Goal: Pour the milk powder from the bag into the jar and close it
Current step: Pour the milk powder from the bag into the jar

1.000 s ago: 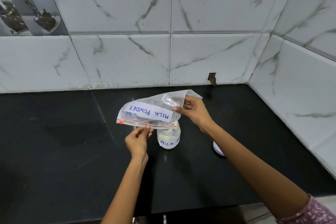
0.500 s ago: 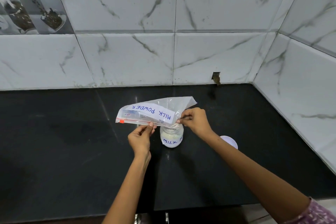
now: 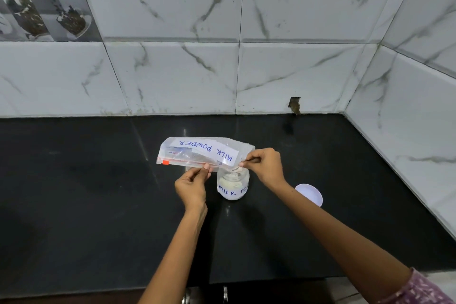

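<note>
Two hands: both pinching the bag, held low over the open jar.
Left hand: thumb and fingers nip the zip edge near its middle.
Right hand: fingers curled, pinching the bag's corner right above the jar mouth.
Bag: clear, labelled MILK POWDER, looks nearly flat and emptied (a trace may cling at the pouring corner).
Jar: upright on the black counter, white powder inside, labelled, uncapped.
Lid: lying on the counter, right of the jar, apart from it.
Done: pouring, by my reckoning almost all.
Left: last shake, bag aside, lid on.
</note>
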`<state>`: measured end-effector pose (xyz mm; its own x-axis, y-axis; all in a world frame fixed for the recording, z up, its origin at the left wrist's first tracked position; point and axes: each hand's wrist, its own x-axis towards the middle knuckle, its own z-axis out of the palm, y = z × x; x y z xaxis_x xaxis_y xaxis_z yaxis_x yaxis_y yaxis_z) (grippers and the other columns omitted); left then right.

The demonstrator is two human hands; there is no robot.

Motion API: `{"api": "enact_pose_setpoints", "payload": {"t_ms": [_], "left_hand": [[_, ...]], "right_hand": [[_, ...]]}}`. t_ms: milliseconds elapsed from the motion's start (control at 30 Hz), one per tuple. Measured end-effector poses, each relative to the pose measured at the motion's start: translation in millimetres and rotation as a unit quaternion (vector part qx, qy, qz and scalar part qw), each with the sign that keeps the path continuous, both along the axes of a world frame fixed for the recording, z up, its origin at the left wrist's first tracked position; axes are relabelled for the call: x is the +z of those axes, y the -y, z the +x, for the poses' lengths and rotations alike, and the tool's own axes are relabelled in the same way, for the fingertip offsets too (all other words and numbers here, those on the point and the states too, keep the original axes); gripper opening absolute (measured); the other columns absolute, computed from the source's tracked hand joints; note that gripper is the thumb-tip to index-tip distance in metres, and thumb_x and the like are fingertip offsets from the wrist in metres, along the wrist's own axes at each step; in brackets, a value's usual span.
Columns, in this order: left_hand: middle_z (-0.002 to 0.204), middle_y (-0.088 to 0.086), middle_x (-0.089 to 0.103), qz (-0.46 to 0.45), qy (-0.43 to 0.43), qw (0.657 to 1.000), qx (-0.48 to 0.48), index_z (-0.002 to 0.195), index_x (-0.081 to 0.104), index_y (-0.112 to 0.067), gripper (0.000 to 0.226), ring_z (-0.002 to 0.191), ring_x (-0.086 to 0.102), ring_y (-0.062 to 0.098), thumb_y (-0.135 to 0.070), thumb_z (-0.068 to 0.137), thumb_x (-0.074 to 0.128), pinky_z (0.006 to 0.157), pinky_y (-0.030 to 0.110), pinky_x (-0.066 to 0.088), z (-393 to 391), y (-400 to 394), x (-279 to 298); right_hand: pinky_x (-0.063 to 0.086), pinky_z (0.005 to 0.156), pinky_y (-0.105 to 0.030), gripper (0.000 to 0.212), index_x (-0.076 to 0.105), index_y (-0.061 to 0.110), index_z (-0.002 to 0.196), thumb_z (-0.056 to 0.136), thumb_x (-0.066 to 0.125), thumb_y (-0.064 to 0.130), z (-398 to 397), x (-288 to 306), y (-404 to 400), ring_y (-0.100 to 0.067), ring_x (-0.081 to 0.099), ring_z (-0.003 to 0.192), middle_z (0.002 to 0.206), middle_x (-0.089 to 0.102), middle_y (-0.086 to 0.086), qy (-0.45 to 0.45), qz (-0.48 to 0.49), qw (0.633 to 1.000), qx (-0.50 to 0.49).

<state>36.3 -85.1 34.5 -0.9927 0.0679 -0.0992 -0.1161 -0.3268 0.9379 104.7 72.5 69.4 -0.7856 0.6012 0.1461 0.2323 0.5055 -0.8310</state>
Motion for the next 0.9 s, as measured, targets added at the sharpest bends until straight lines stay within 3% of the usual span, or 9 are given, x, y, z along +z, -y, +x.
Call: {"api": "enact_pose_setpoints", "payload": {"t_ms": [167,267,467,600,733,900], "left_hand": [[0.073,0.009,0.071,0.004,-0.002,1.0,0.021,0.084,0.071,0.005,0.008,0.067,0.067,0.008,0.0,0.079,0.073,0.067,0.016,0.054,-1,-3,3],[0.075,0.01,0.07,0.008,0.008,1.0,0.02,0.077,0.071,-0.002,0.003,0.068,0.068,0.008,-0.001,0.08,0.072,0.068,0.02,0.056,-1,-1,1],[0.072,0.005,0.071,0.029,0.025,0.999,0.013,0.078,0.072,-0.004,0.002,0.065,0.067,0.008,-0.003,0.079,0.073,0.061,0.017,0.054,-3,-1,0],[0.077,0.011,0.07,0.019,0.031,0.999,0.005,0.083,0.071,0.001,0.005,0.068,0.066,0.013,-0.002,0.08,0.072,0.063,0.016,0.055,4,-7,1],[0.079,0.011,0.07,0.031,0.025,0.999,0.022,0.081,0.071,-0.002,0.003,0.073,0.067,0.015,-0.001,0.079,0.073,0.066,0.018,0.056,-4,-2,2],[0.069,-0.003,0.074,0.029,0.024,0.999,0.018,0.087,0.071,0.002,0.009,0.07,0.069,0.008,-0.001,0.079,0.072,0.066,0.019,0.056,1,-7,1]], "right_hand": [[0.058,0.079,-0.045,0.016,0.075,0.005,0.076,0.066,0.085,0.012,-1,2,-9,-0.018,0.073,0.077,0.077,0.076,-0.008,-0.043,-0.056,0.997,-0.042],[0.058,0.079,-0.045,0.017,0.075,0.004,0.076,0.066,0.085,0.013,3,-3,-8,-0.023,0.072,0.077,0.076,0.075,-0.01,-0.016,-0.048,0.999,-0.014],[0.058,0.069,-0.027,0.015,0.074,0.006,0.076,0.067,0.085,0.011,1,2,-10,-0.014,0.065,0.068,0.072,0.072,-0.007,-0.069,-0.094,0.992,-0.044],[0.057,0.069,-0.034,0.015,0.07,0.006,0.074,0.067,0.083,0.008,-1,-4,2,-0.013,0.063,0.066,0.07,0.071,-0.006,-0.064,-0.091,0.993,-0.027],[0.054,0.069,-0.033,0.034,0.057,0.01,0.088,0.068,0.084,0.01,1,-4,-2,-0.022,0.067,0.07,0.072,0.071,-0.004,-0.094,-0.1,0.989,-0.05],[0.049,0.066,-0.034,0.042,0.049,0.009,0.095,0.068,0.082,0.007,-6,-7,13,-0.02,0.057,0.07,0.076,0.068,-0.002,-0.073,-0.078,0.994,-0.03]]}}
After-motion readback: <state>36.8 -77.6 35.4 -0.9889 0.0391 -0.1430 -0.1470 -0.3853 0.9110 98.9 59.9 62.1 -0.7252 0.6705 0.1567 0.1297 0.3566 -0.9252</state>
